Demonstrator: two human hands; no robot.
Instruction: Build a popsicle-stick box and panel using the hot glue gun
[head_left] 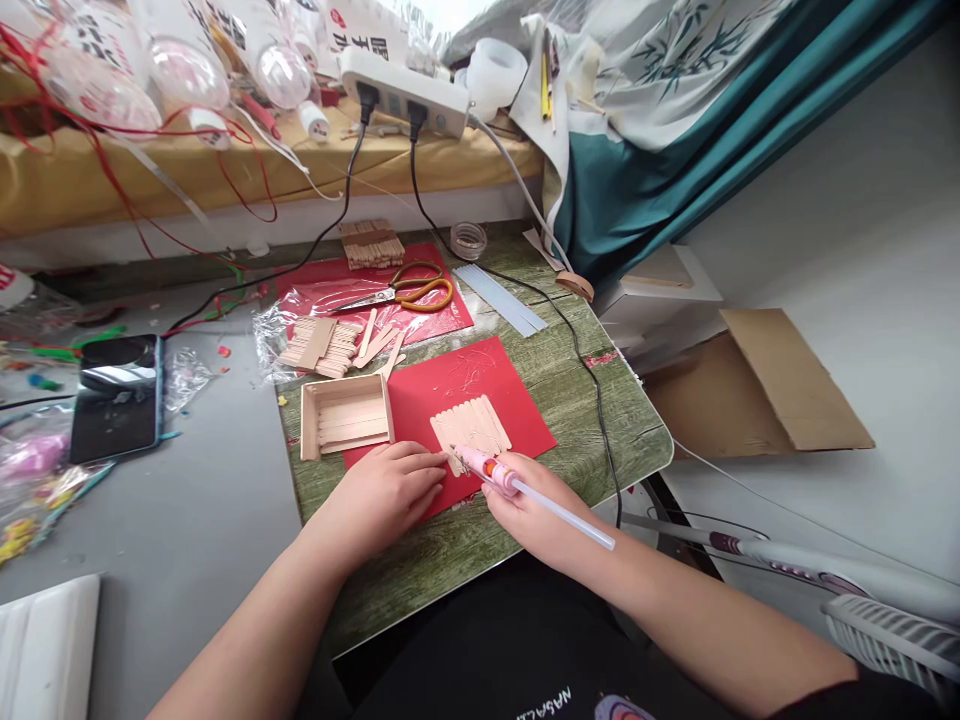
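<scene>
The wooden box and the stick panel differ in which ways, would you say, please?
The wooden box has raised walls, while the stick panel lies flat. The box's rim looks straight; the panel's far edge shows rounded ends. The glue gun points onto the panel, whereas the box stands apart. Both are pale wood.

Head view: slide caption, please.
Right hand holding a pink glue gun over a craft-stick panel, left hand beside it.

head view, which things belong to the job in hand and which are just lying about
Likely the job:
glue gun in the right hand
stick panel
red sheet
loose sticks
wooden box

Likely lying about:
phone
cardboard box
bottles
</scene>
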